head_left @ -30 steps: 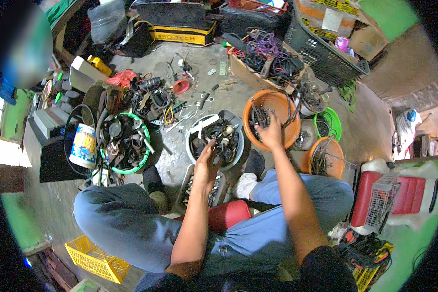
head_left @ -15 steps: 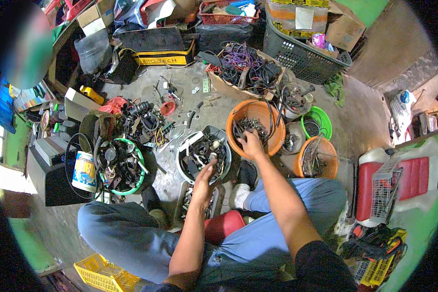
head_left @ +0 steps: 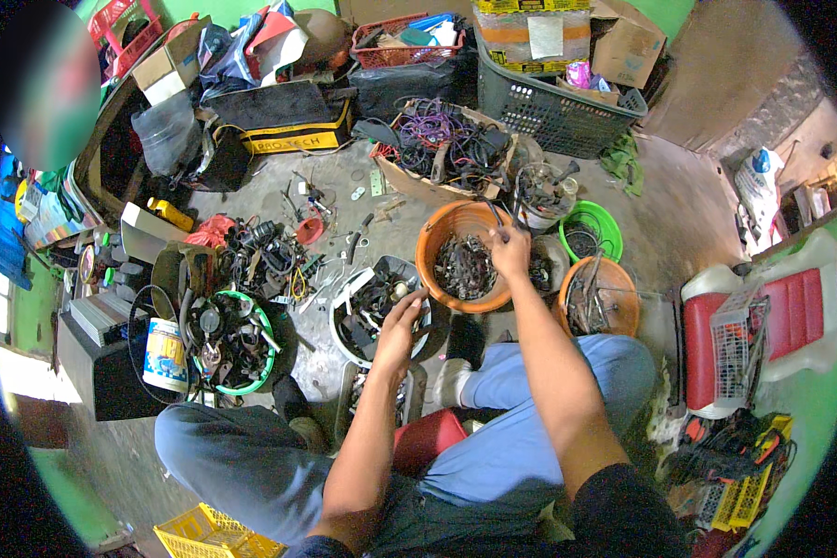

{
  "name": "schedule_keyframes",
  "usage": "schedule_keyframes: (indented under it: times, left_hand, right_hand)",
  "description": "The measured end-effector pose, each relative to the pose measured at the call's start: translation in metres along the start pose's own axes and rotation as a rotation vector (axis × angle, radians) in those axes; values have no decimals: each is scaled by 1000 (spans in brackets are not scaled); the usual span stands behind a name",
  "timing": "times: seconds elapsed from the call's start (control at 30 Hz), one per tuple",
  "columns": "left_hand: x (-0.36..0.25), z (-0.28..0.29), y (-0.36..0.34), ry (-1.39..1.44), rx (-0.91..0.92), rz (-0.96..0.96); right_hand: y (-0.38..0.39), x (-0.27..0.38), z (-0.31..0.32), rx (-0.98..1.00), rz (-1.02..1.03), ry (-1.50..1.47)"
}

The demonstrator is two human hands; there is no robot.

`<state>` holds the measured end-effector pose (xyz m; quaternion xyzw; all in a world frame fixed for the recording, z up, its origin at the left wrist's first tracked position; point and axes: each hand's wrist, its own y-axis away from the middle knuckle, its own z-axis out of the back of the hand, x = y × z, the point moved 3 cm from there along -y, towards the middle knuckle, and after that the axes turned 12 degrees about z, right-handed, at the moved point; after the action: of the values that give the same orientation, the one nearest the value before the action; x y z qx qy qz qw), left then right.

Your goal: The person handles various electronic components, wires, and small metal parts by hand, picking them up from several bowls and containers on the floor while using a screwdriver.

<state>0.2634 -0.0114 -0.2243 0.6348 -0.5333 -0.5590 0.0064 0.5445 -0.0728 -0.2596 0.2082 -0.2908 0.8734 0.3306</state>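
Observation:
My right hand (head_left: 511, 253) is closed at the right rim of an orange tub (head_left: 434, 226), with a thin black cable (head_left: 496, 212) at its fingertips. Small dark metal parts (head_left: 466, 267) fill the tub's bottom. Over a pale grey bucket (head_left: 342, 342) my left hand (head_left: 398, 330) reaches with fingers stretched out and nothing visible in them. Inside that bucket lie mixed black and white plastic pieces (head_left: 363, 321), partly covered by the left hand.
A green bowl (head_left: 614, 223) and a second orange tub (head_left: 628, 312) stand to the right. Beyond is a cardboard box (head_left: 418, 181) of tangled cables. At left sit a green-rimmed basin (head_left: 268, 358) of parts and a white pail (head_left: 165, 358). A grey tray (head_left: 417, 391) lies between my legs.
My right hand has moved from inside the orange tub to its right rim, and the black cable draped over the tub has shifted with it. My left hand has turned, fingers reaching toward the tub.

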Motion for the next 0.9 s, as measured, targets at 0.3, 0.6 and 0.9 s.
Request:
schedule_keyframes:
  times: [0.3, 0.6, 0.9]
  left_hand:
    - [-13, 2, 8, -104, -42, -23]
    - [-42, -25, 3, -220, 35, -110]
    - [-91, -32, -27, -234, 52, -135]
  right_hand:
    - [7, -8, -17, 105, -102, -198]
    - [-125, 51, 86, -175, 116, -346]
    - [-231, 156, 142, -296, 346, -495]
